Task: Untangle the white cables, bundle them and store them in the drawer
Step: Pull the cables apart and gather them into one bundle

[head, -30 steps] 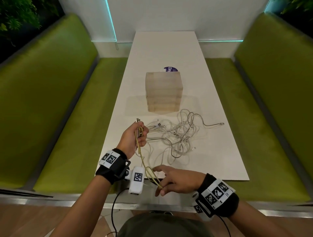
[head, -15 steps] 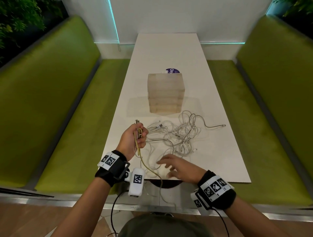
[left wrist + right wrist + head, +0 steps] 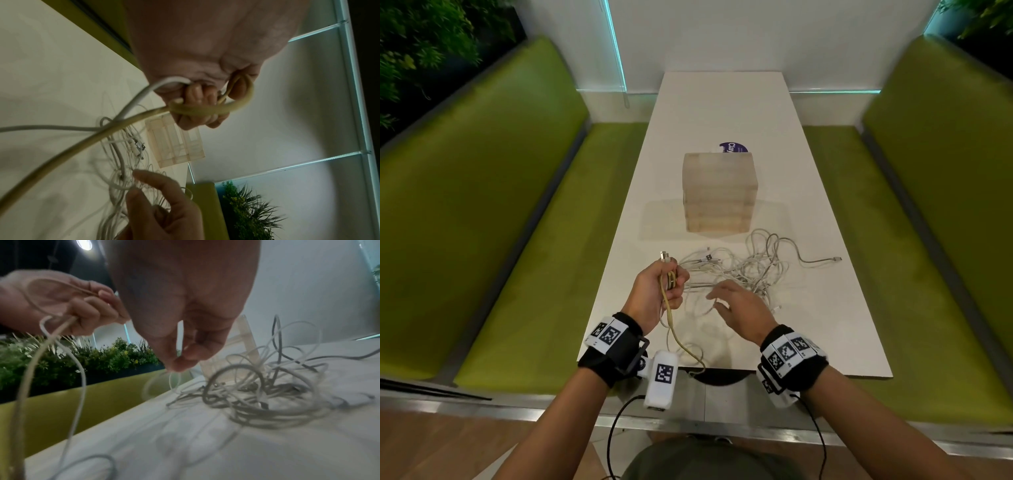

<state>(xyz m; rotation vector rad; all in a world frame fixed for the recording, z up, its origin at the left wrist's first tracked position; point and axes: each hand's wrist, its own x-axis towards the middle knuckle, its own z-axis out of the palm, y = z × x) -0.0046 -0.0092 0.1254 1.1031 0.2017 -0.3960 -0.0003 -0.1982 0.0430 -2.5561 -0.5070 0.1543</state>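
Observation:
My left hand (image 3: 666, 284) is held above the table's near left part and grips a folded yellowish cable (image 3: 672, 320) with a thin white cable; the plug end sticks up from the fist. The left wrist view shows the yellowish cable (image 3: 115, 125) looped round those fingers (image 3: 197, 97). The cable's tail runs down to the table's front edge. My right hand (image 3: 724, 299) hovers with loose fingers over the near left side of the tangled white cables (image 3: 753, 270) and holds nothing. A pale wooden drawer box (image 3: 719, 192) stands behind the tangle, its drawers closed.
The white table (image 3: 832, 329) is long and narrow, with green benches (image 3: 524, 267) on both sides. A purple sticker (image 3: 734, 148) lies behind the box. One cable end (image 3: 835, 259) trails out to the right. Plants sit behind the benches.
My right hand has let go of the yellowish cable near the front edge and moved forward to the tangle. The cable's tail now hangs slack. The left hand has stayed put.

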